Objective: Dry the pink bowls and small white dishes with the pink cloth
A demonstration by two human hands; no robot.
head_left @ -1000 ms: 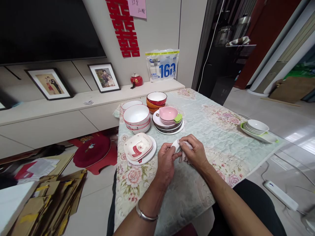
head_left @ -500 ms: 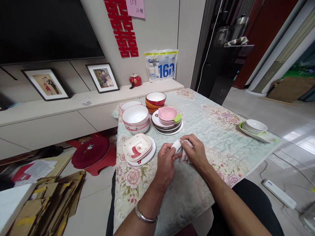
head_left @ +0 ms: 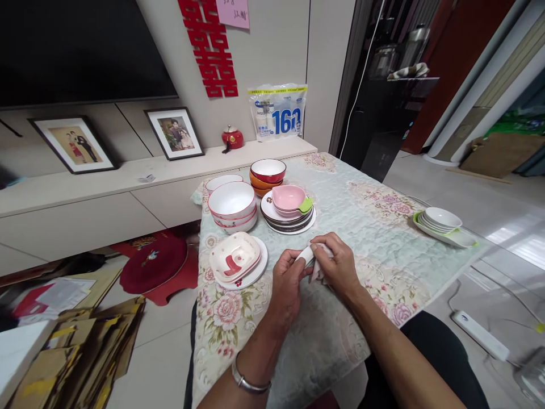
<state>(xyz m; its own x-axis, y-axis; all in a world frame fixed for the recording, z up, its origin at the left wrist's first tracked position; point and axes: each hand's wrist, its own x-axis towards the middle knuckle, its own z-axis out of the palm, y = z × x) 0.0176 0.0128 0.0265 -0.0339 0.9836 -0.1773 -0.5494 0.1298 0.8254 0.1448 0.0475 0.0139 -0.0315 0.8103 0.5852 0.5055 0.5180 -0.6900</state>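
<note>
In front of me, low over the table, my left hand [head_left: 288, 281] grips a small white dish [head_left: 305, 257] by its near left side. My right hand [head_left: 338, 264] pinches a pale pinkish cloth [head_left: 317, 274] around the dish's right side. Fingers and cloth hide much of the dish, so its full shape cannot be made out. To the left, a cream dish with a bear picture [head_left: 235, 257] lies on a white plate [head_left: 263, 267]. Beyond my hands, pink bowls [head_left: 290, 197] with a green handle rest on stacked dark-rimmed plates [head_left: 266, 213].
Stacked red-rimmed white bowls [head_left: 232, 201] stand at the table's back left, beside a red bowl [head_left: 279, 172] on orange bowls [head_left: 259, 183]. Small white dishes [head_left: 443, 217] sit on an oblong green-edged dish [head_left: 462, 238] near the right edge. Flattened cardboard [head_left: 80, 352] lies on the left floor.
The white dish has turned slightly in my fingers and shows less of its hollow side. Both hands keep their hold, and the view has shifted a little.
</note>
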